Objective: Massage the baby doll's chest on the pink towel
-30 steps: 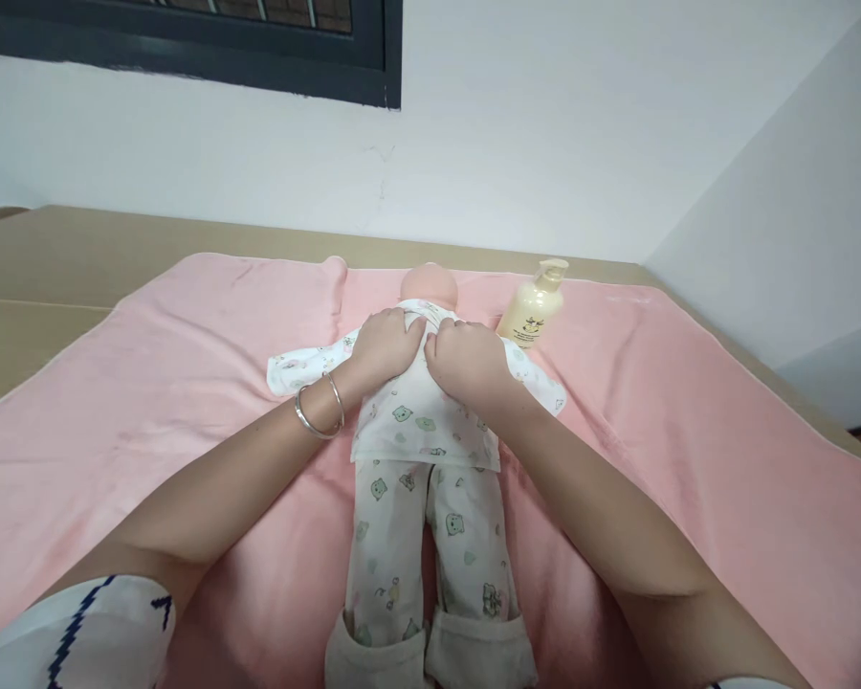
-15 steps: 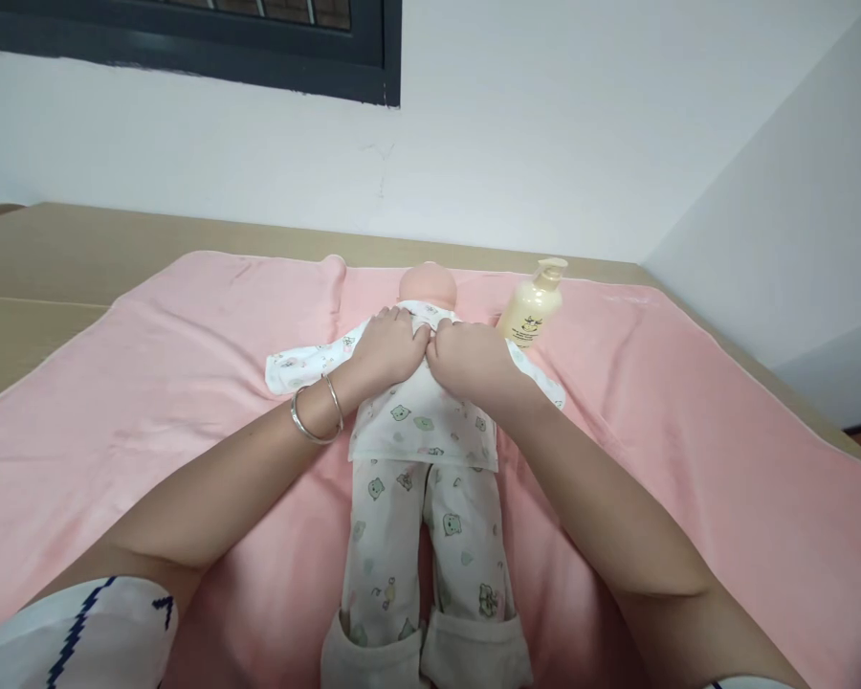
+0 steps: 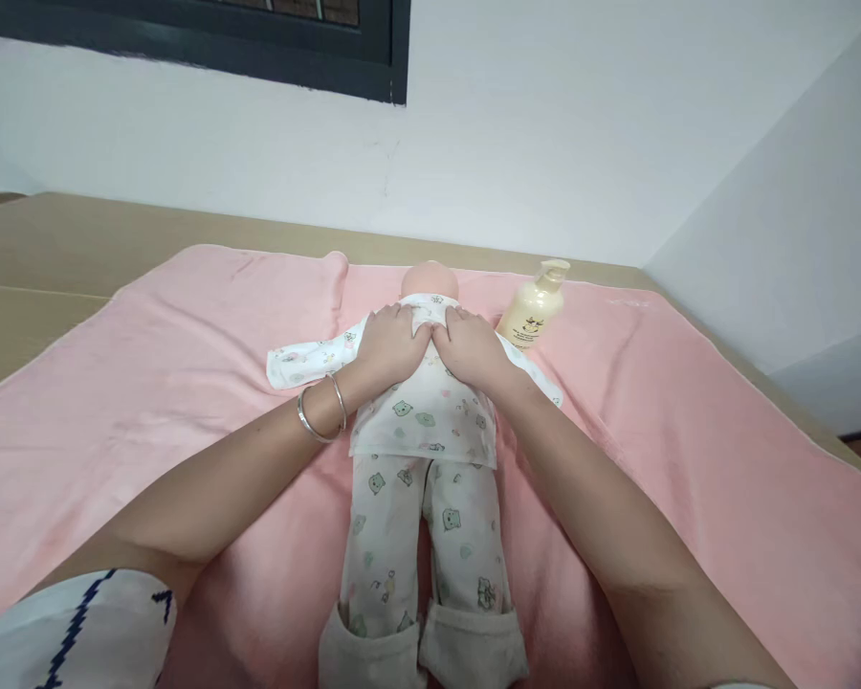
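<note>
A baby doll (image 3: 423, 426) lies stretched out, its bald head at the far end. It wears a white printed top and matching trousers (image 3: 391, 536) with turned-up cuffs. My left hand (image 3: 394, 344) rests flat on the left side of the doll's upper body, fingers pointing away from me. On the other side, my right hand (image 3: 474, 349) lies flat in the same way. The two thumbs meet or nearly meet over the middle. Neither hand grasps anything. Both sleeves spread outward beyond my hands.
Under the doll is a pink blanket (image 3: 187, 402) with folds, spread over a wooden table (image 3: 150, 222). A cream pump bottle (image 3: 535, 311) stands right of the doll's head, close to my right hand. A white wall with a dark window frame (image 3: 330, 53) rises behind.
My right hand has gone from curled fingers to lying flat on the doll's top. My left hand stays in about the same place. The view has shifted slightly.
</note>
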Tool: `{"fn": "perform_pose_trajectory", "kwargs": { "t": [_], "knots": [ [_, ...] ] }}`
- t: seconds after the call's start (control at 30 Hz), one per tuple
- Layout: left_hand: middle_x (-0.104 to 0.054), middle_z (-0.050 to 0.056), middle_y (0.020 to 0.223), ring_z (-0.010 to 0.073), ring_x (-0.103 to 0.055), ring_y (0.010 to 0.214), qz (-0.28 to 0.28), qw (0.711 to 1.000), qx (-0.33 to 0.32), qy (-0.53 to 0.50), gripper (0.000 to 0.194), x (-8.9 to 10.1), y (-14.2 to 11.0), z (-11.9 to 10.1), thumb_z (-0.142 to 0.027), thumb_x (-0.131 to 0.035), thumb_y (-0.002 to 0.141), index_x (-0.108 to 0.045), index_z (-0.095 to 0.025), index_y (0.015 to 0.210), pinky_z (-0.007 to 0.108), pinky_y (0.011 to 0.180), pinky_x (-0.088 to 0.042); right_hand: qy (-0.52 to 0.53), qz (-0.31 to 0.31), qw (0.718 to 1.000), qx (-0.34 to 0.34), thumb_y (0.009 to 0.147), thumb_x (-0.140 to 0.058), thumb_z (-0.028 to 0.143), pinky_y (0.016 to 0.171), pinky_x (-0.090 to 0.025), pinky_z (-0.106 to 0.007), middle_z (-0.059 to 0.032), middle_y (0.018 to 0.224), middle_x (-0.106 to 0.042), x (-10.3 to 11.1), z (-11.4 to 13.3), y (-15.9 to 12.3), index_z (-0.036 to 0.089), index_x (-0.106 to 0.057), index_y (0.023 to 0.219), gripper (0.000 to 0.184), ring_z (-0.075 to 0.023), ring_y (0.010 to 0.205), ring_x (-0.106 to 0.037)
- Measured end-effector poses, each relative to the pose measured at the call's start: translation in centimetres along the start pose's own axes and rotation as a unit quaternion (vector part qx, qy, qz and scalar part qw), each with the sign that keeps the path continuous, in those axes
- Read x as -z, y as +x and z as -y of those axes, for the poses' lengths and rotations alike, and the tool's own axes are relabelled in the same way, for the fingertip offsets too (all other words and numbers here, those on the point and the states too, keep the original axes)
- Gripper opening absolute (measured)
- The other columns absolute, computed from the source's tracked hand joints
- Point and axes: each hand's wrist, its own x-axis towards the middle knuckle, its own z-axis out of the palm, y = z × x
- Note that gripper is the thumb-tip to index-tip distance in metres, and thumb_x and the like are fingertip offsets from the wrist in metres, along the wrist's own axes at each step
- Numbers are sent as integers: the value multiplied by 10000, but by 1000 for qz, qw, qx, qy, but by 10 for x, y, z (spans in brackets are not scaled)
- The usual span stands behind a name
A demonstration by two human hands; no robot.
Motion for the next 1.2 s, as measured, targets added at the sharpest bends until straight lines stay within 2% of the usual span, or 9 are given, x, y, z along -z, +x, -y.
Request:
{"fn": "perform_pose_trajectory", "kwargs": {
  "t": [0.23,0.37,0.5,0.67,0.77,0.83,0.9,1.0,1.2],
  "knots": [
    [-668,230,1415,379,-618,1333,43,996,-72,-8,526,7,3,13,-441,-288,1108,-613,-84,1317,543,1185,-481,40,40,998,-27,1107,-314,494,1169,-466,-498,-248,1564,-631,7,-13,2,68,-577,1510,642,-395,1413,-630],
    [-675,262,1356,399,-619,1300,21,997,-51,55,493,8,-17,-4,-328,-273,1108,-617,-40,1314,558,1155,-498,58,45,997,-36,1103,-331,534,1126,-481,-462,-234,1484,-698,11,-17,0,87,-585,1505,653,-384,1377,-661],
    [-698,264,1268,396,-618,1290,2,988,-115,105,407,11,-31,-18,-166,-302,1055,-670,-45,1180,558,1191,-472,47,48,997,-29,1112,-336,474,1149,-457,-495,-252,1488,-685,13,-13,-1,52,-565,1521,630,-397,1395,-640],
    [-727,199,1272,334,-668,1225,39,999,-3,-36,320,17,-11,-9,-257,-369,1048,-658,-128,1103,474,1105,-539,-48,23,998,-16,1142,-274,386,1173,-435,-539,-294,1398,-704,10,5,-11,-11,-619,1416,593,-423,1347,-645],
    [-755,186,1241,325,-703,1137,49,996,19,-72,403,16,1,2,-360,-330,1070,-666,-139,1097,466,1058,-546,-93,-2,994,50,1096,-325,211,1129,-463,-496,-301,1311,-726,6,19,-18,-13,-665,1311,461,-405,1287,-664],
    [-762,200,1210,328,-714,1089,41,997,18,-62,462,13,3,5,-392,-300,1081,-673,-122,1112,467,1020,-553,-69,-7,995,68,1047,-362,134,1096,-484,-442,-276,1299,-735,5,23,-18,15,-685,1268,409,-370,1269,-673],
    [-754,219,1235,346,-708,1132,24,999,12,-34,489,11,0,4,-384,-282,1088,-677,-101,1149,477,1037,-547,-5,-8,999,35,1047,-391,173,1067,-502,-401,-248,1328,-738,4,21,-14,40,-687,1276,398,-340,1255,-684],
    [-748,221,1249,364,-696,1198,9,1000,7,8,469,11,-9,-2,-325,-282,1089,-688,-101,1159,488,1060,-545,63,-4,998,-27,1088,-397,354,1084,-503,-409,-240,1420,-712,4,9,-3,51,-683,1326,479,-346,1286,-676],
    [-756,193,1078,328,-724,1082,6,999,-9,50,345,18,-20,-13,-171,-359,1035,-696,-151,961,447,981,-572,47,11,998,-28,1118,-364,449,1152,-475,-458,-256,1426,-707,5,-2,4,23,-662,1372,579,-375,1346,-651]
  ]
}}
